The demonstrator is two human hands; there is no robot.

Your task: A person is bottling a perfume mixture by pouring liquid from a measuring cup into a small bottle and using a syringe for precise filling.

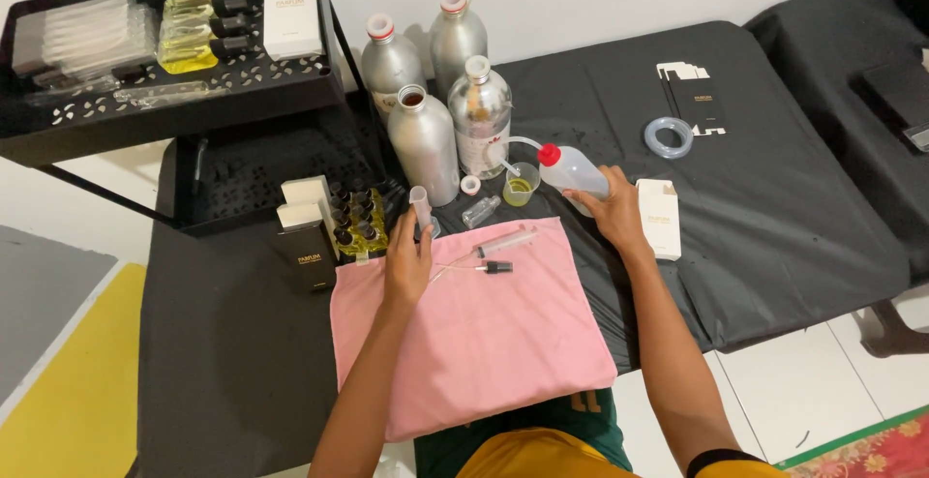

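My left hand (407,263) clamped on clear tube (421,209) | my right hand (614,209) clamped on squeeze bottle (573,168) | white box (659,217) at 3 o'clock | black box (305,257) at 9

A white box (291,15) is standing on the black shelf (97,120). A white carton (659,218) is lying just beside the right hand (614,212). A black box (305,255) is standing near white ones (305,199). Flat black packaging (699,103), possibly unfolded cartons, is lying farther back on the desk (794,207).
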